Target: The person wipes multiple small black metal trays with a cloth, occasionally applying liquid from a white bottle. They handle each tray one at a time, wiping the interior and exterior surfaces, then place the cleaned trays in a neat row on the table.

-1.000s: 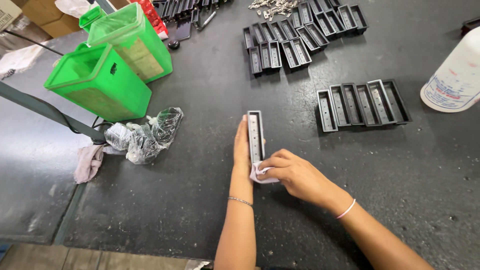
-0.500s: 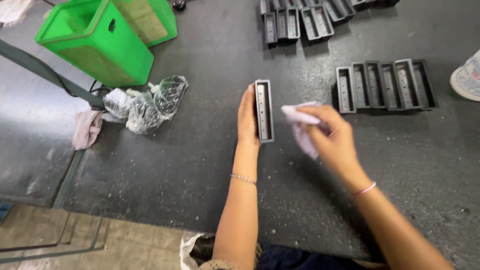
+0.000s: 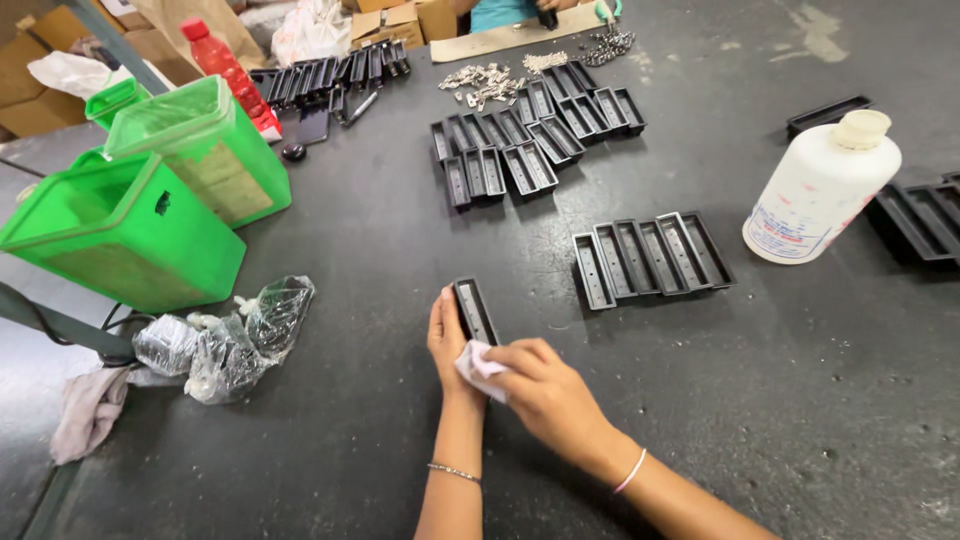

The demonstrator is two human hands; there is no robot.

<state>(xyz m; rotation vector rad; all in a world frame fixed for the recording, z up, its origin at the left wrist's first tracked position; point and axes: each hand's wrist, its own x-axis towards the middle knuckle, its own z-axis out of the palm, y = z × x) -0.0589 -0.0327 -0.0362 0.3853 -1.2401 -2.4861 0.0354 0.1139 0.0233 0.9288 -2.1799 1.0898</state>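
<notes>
Left hand (image 3: 447, 340) was flat against the side of a black tray (image 3: 474, 311), steadying it on the counter (image 3: 400, 440); fingers straight, not curled round it. Right hand (image 3: 545, 385) had its fingers closed on a small white cloth (image 3: 476, 366), pressed at the tray's near end. The tray sat just ahead of both hands, near the middle of the counter.

Progress, as a judgement only: one tray being wiped, many more around.
- Row of five trays (image 3: 650, 255) lay side by side to the right, neatly lined up. Could be finished ones, can't tell.
- Larger cluster of trays (image 3: 530, 135) sat further back, less tidy, beside loose metal bits (image 3: 485, 82).
- More trays at the right edge (image 3: 925, 215), next to a white bottle (image 3: 820, 188).

So likely early to mid batch; cleaned and uncleaned trays looked alike.

Left side: two green bins (image 3: 150, 210), crumpled plastic bags (image 3: 225, 335), a rag (image 3: 88, 412). Another person was at the far end, mostly out of frame.
</notes>
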